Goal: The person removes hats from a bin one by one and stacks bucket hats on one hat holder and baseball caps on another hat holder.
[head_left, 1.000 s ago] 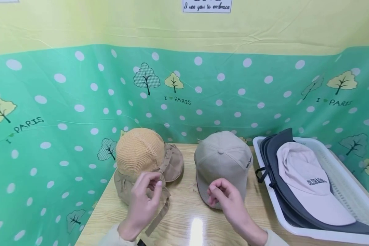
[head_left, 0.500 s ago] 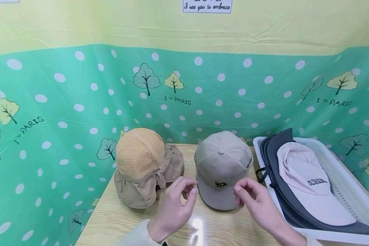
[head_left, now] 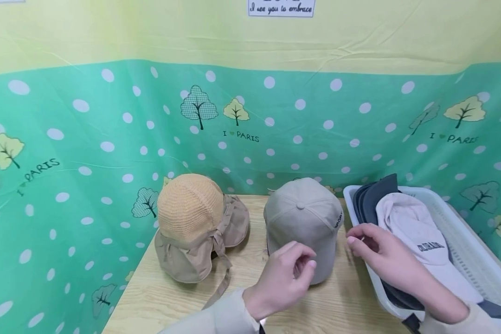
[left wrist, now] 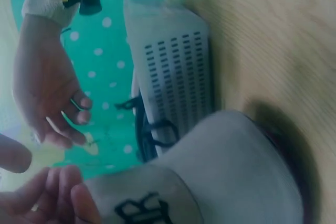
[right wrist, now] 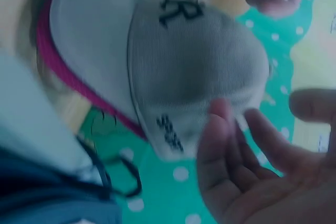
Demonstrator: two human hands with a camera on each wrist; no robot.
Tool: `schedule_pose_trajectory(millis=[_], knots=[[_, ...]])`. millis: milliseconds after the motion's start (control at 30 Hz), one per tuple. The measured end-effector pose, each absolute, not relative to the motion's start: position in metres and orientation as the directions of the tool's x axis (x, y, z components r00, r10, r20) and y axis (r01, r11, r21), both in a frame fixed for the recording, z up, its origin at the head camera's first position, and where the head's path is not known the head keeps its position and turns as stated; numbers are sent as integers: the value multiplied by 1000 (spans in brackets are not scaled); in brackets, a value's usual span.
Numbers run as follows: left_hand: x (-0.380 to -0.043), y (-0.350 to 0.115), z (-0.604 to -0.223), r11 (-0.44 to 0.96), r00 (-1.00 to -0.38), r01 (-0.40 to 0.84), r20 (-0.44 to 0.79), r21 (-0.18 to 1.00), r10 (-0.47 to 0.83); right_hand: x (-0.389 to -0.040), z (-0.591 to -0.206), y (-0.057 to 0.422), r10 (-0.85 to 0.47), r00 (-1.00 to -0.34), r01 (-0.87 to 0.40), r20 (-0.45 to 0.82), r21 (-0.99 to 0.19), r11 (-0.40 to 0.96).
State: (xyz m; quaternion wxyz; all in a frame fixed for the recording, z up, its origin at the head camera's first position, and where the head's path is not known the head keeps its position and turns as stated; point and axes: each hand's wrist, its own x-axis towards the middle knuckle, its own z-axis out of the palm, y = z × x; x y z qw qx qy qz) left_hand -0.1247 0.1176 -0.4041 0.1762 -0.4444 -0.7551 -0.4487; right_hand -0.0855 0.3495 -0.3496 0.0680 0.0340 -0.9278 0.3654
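Note:
In the head view a grey baseball cap (head_left: 302,218) sits on the table with its brim toward me. My left hand (head_left: 281,280), fingers loosely curled and holding nothing, hovers over the brim and hides the front logo. To the right, my right hand (head_left: 390,260) hangs above the near left rim of a white basket (head_left: 480,227), its fingers relaxed and bent around nothing. In that basket lies a pale pink cap (head_left: 436,260) lettered COLORADO, on top of a dark hat (head_left: 369,197). The right wrist view shows the grey cap (right wrist: 194,61) beyond my right hand (right wrist: 257,177), apart from it.
A straw-coloured sun hat (head_left: 189,206) with a brown cloth brim and tie stands left of the grey cap. Behind the wooden table (head_left: 150,301) hangs a green and yellow curtain (head_left: 271,111). The basket's slotted wall (left wrist: 178,72) shows in the left wrist view.
Both hands have moved right: the left from the straw hat to in front of the grey cap, the right from the grey cap's brim to over the basket. The hats have stayed put.

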Motion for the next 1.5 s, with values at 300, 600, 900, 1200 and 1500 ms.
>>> schedule_pose_trajectory(millis=[300,600,900,1200,1500], knots=[[-120,151,-409,376,-590,798,480,471,650,-94,-340,377,-53,-998,-63,35,-557,828],[-117,185,-420,527,-653,710,155,467,742,-103,-332,401,-81,-997,-66,-13,-448,892],[-115,217,-428,612,-708,607,-4,507,706,-116,-338,434,-33,-999,-29,-6,-365,931],[-112,239,-436,661,-775,469,-86,585,626,-131,-342,462,95,-975,152,-200,-295,943],[-105,249,-436,630,-842,305,-107,714,528,-135,-360,474,81,-971,136,-225,-240,961]])
